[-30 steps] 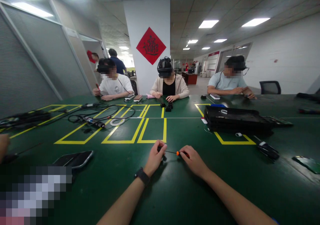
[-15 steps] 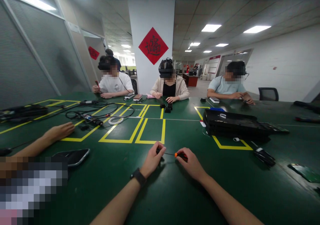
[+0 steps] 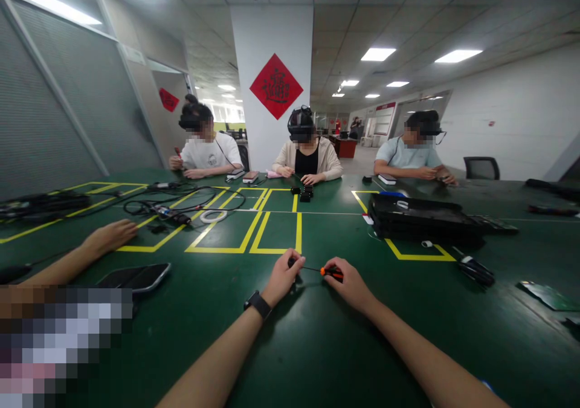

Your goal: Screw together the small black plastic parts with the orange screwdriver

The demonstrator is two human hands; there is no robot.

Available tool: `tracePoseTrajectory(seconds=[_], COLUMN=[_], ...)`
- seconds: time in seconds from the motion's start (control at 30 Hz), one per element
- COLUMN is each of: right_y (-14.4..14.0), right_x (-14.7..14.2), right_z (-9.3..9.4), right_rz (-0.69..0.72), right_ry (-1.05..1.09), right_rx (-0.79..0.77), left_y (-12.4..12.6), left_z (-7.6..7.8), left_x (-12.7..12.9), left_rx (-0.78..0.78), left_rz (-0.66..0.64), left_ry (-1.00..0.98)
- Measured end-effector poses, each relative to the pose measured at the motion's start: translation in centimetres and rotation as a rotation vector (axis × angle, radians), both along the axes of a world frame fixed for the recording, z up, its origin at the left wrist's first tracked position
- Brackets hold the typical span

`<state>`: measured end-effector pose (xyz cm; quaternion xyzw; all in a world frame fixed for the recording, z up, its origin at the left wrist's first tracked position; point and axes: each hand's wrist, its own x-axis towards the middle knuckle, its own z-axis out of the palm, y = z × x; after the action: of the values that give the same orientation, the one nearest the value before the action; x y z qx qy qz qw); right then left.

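In my right hand (image 3: 352, 282) is a screwdriver (image 3: 332, 273) with an orange and black handle, gripped between thumb and fingers. Its thin shaft points left, toward my left hand (image 3: 283, 277). That hand, below a dark wristwatch, is closed on a small black part (image 3: 291, 263), mostly covered by the fingers. The shaft's tip meets the part or lies right beside it; I cannot tell which. Both hands are just above the green tabletop (image 3: 290, 347), near the middle.
A black casing (image 3: 421, 220) stands at right, with a black-handled tool (image 3: 475, 271) and a green circuit board (image 3: 549, 295) nearer. Cables (image 3: 181, 205) and a white ring (image 3: 212, 216) lie left. A co-worker's hand (image 3: 113, 234) rests by a phone-like slab (image 3: 136, 276). Three people sit opposite.
The view has shifted slightly, and both hands appear a little higher and to the right in the picture. The grip on the screwdriver and the black part looks the same.
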<state>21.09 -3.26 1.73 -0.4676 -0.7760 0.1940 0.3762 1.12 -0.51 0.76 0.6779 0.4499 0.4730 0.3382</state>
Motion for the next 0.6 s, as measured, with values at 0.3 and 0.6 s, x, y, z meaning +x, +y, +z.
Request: tracePoseTrajectory(seconds=[0.3,0.6], right_y=[0.52,-0.02], right_x=[0.51,0.61], right_z=[-0.24,0.13], right_rz=[0.010,0.043], right_ry=[0.003,0.056], right_rx=[0.028,0.021], left_y=[0.08,-0.34], left_z=[0.00,0.40], left_x=[0.03,0.06], left_rx=[-0.007,-0.028], left_rz=[-0.015,-0.025], left_ry=[0.014,0.001])
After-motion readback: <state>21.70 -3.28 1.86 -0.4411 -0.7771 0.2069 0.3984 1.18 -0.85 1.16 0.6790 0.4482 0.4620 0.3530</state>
